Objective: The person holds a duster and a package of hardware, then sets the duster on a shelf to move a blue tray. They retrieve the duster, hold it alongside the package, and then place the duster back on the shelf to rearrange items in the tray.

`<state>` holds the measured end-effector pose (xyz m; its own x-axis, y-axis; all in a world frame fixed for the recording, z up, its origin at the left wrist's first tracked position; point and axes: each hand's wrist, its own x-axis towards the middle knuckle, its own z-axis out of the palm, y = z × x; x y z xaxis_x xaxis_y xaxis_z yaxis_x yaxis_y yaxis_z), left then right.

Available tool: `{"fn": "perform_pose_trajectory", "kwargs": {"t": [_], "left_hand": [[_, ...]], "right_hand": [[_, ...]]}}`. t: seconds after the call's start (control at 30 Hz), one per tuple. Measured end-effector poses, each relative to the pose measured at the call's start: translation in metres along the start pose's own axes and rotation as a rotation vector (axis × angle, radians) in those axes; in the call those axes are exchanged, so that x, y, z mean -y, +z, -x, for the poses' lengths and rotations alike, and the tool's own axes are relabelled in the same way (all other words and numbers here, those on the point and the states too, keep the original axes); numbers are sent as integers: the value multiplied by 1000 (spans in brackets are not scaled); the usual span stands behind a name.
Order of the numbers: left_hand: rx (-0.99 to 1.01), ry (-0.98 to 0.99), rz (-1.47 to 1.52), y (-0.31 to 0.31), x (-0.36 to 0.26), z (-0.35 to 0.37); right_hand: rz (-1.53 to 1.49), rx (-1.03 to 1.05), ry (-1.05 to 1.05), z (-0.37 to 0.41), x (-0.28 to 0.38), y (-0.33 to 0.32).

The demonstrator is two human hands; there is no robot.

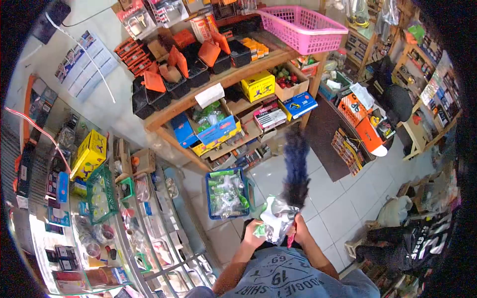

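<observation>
My left hand (254, 234) is closed on the green-edged side of a clear plastic package (272, 218) with a white item inside. My right hand (299, 229) grips the red handle (290, 240) of a duster close against the package's right side. The duster's dark blue, fluffy head (296, 169) points away from me, over the tiled floor. Left of the package, a blue basket (210, 197) on the floor holds similar clear and green packages.
A wooden shelf (218, 79) with black bins, boxes and a pink basket (303, 31) stands ahead. Glass display shelves (166, 228) run along the left. A brown table (325, 134) with orange boxes is at the right. A person in black (397, 248) is at the lower right.
</observation>
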<state>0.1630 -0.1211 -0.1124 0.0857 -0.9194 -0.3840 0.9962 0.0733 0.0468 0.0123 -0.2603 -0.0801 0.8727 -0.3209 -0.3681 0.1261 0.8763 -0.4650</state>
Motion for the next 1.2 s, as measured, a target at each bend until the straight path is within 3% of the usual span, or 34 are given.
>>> {"fn": "perform_pose_trajectory", "kwargs": {"t": [0.07, 0.1, 0.2, 0.23, 0.27, 0.33, 0.4, 0.5, 0.57, 0.73, 0.8, 0.87, 0.93, 0.97, 1.07, 1.13, 1.17, 1.2], "left_hand": [[-81, 100, -126, -5, -1, -13], [-55, -23, -69, 7, -7, -17], [-90, 19, 136, 83, -27, -11], [51, 33, 204, 81, -31, -13], [67, 32, 196, 87, -34, -16], [-82, 210, 18, 99, -37, -21], [-25, 222, -113, 91, -51, -23], [-198, 278, -472, 94, -83, -21], [-109, 271, -343, 105, -108, -15], [98, 275, -102, 150, -156, 24], [278, 333, 0, 133, -187, 35], [119, 591, -112, 150, -207, 49], [125, 732, -160, 151, -232, 60], [62, 816, -162, 138, -244, 63], [-79, 971, -102, 139, -265, 73], [444, 845, -112, 135, -275, 85], [219, 967, -166, 147, -269, 87], [238, 968, -138, 144, -271, 90]], "right_hand": [[56, -169, -57, 0, 21, 21], [94, -240, -66, -3, 30, 34], [111, -330, -129, -20, 46, 47], [59, -345, -152, -23, 53, 64], [65, -337, -166, -26, 58, 79], [6, -413, -182, -37, 66, 105], [27, -345, -226, -52, 64, 115], [72, -341, -249, -72, 62, 142], [225, -272, -257, -84, 58, 150], [135, -237, -299, -92, 47, 179], [320, -252, -489, -93, 43, 186], [515, -288, -439, -93, 29, 174], [786, -192, -271, -81, 23, 172], [1149, 19, -202, -76, 30, 162], [1291, 51, -175, -75, 29, 169], [1156, 83, -200, -83, 32, 174], [1169, 111, -170, -88, 30, 165], [1181, 136, -139, -90, 28, 160]]}}
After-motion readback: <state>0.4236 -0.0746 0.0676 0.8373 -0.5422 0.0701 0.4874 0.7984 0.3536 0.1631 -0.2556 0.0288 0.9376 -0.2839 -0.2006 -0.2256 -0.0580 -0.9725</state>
